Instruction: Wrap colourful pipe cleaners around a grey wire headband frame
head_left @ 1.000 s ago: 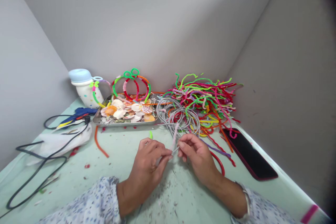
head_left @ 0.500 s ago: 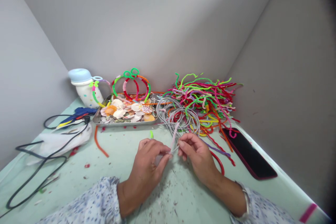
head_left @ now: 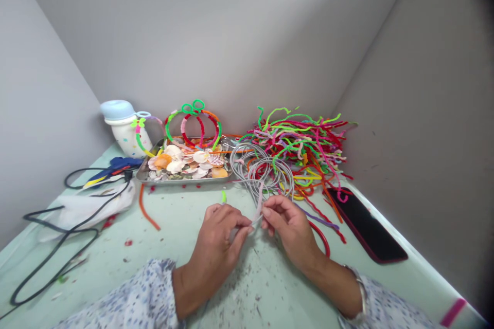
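Note:
Between my hands a pale pink pipe cleaner [head_left: 260, 200] stands up at a slant, its lower end at my left fingertips. My left hand [head_left: 222, 239] is closed, thumb and index finger pinching that end. My right hand [head_left: 287, 231] is closed too, thumb and forefinger pinching a thin grey wire [head_left: 256, 221] that runs across to the left fingertips. A short bright green tip [head_left: 224, 196] shows just beyond my left knuckles; whether it is held is hidden. Behind the hands lies a loose coil of grey wire [head_left: 250, 157].
A metal tray [head_left: 181, 182] of seashells stands at the back, fuzzy coloured hoops [head_left: 184, 128] above it. Right of it lies a heap of pipe cleaners [head_left: 304, 136], with a phone [head_left: 370, 229] nearby. At left are a white bottle [head_left: 127, 136] and a black cable [head_left: 96, 239].
The pale pink pipe cleaner has swung slightly right and more upright, its lower part now close to my right fingertips. Both hands have stayed nearly in place.

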{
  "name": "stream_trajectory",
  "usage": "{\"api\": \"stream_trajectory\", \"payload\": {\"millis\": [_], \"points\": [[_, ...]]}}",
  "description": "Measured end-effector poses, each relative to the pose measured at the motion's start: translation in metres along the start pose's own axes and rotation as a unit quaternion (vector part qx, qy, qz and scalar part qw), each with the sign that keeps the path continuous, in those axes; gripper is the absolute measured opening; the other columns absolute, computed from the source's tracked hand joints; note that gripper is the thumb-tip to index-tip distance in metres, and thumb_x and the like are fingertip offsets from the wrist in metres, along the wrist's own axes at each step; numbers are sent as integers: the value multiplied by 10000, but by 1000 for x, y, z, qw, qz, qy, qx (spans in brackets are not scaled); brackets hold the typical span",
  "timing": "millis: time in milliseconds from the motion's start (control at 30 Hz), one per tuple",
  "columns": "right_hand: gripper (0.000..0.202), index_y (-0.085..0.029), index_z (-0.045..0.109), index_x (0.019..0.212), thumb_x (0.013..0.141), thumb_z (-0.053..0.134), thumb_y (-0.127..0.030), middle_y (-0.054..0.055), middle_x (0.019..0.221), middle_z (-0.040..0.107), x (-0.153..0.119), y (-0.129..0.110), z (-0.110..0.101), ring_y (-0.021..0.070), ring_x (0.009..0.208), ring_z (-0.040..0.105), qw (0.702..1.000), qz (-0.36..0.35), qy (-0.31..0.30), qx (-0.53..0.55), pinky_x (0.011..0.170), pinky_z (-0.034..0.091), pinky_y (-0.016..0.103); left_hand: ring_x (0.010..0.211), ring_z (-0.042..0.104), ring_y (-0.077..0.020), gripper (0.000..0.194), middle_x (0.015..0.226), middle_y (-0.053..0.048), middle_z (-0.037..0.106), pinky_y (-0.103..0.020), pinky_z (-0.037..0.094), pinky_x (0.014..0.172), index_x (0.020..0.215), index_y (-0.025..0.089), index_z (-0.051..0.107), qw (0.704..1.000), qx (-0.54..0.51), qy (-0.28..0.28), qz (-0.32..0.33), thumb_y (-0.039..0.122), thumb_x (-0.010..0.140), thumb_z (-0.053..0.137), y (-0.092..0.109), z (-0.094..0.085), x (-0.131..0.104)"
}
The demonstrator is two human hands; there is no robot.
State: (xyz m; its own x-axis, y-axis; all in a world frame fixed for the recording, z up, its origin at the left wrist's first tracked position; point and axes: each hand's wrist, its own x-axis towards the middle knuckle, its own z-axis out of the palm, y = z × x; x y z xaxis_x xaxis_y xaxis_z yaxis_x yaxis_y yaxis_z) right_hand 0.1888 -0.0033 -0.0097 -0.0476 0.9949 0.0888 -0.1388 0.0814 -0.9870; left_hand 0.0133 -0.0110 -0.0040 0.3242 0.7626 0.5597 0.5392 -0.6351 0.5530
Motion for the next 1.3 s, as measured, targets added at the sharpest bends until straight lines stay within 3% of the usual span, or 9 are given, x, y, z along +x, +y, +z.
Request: {"api": "stream_trajectory", "payload": {"millis": [667, 900, 1300], "points": [[178, -211, 582, 872, 820, 687, -344, -29, 705, 595, -2, 2, 0, 114, 591, 567, 1000, -10, 7, -6, 550, 453, 234, 778, 537, -195, 125, 785, -18, 603, -387, 379, 801, 821, 187, 569, 998, -15, -53, -34, 175, 924, 500, 1, 0, 1], [196, -215, 579, 861, 806, 693, -364, -37, 654, 585, -2, -1, 1, 119, 558, 552, 1000, -14, 19, 1, 536, 441, 238, 873, 566, -222, 53, 889, -43, 641, -398, 401, 839, 939, 207, 596, 999, -3, -28, -32, 206, 892, 570, -3, 1, -1], [162, -211, 581, 862, 826, 675, -337, -33, 686, 591, -2, 0, 0, 101, 571, 544, 1000, -8, 12, -19, 522, 433, 215, 772, 540, -183, 131, 789, -17, 607, -372, 367, 795, 827, 188, 565, 998, -31, -47, -3, 149, 924, 486, 1, -2, 2]]}}
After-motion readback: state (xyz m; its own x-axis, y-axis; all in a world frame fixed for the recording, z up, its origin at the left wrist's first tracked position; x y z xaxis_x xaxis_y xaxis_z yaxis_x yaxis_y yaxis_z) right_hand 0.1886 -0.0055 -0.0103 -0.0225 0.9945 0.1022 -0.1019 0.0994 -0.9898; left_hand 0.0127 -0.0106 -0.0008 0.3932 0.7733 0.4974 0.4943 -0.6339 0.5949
